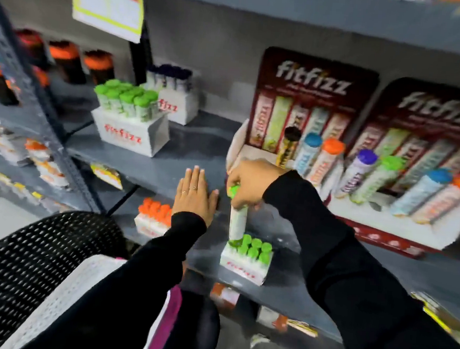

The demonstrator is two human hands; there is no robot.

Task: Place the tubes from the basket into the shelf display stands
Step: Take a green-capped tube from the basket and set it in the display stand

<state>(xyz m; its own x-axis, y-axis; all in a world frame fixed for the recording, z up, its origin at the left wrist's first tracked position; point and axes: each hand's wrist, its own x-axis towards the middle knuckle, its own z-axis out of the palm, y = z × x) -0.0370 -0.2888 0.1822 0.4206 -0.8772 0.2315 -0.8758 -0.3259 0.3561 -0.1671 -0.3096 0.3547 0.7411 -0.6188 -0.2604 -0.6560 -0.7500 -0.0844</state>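
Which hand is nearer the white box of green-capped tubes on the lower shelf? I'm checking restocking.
Right. The right hand holds a green-capped tube directly above the white box; the left hand rests flat on the shelf edge, up-left.

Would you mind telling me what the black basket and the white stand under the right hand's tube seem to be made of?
Black basket: likely moulded plastic, matte; regular perforated mesh wall. White stand: probably printed cardboard, with flat folded faces, sharp edges and a red logo, though blur leaves it open.

right hand (pixel 250 181): grip closed on green-capped tube (pixel 237 221), upright above small white stand (pixel 245 262)
left hand (pixel 194 196): flat on shelf (pixel 168 169), left of tube
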